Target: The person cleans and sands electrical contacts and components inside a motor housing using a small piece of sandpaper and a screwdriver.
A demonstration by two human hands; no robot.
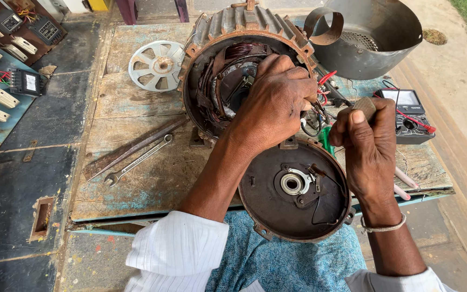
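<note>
The motor housing point(244, 65) lies on its side near the far edge of the wooden counter point(136, 189), its ribbed, rusty shell open toward the person, with copper windings showing inside. The left hand point(274, 103) covers the opening, fingers curled together over the loose red and black wires at the rim. The right hand point(366, 140), just beside the housing near the right edge, is closed in a fist around a wooden tool handle point(364, 106). The round end cover point(295, 186) leans over the near edge. A wrench point(136, 161) lies on the open left part; a white fan point(157, 65) sits at the far left, and a meter point(406, 113) at the right edge.
</note>
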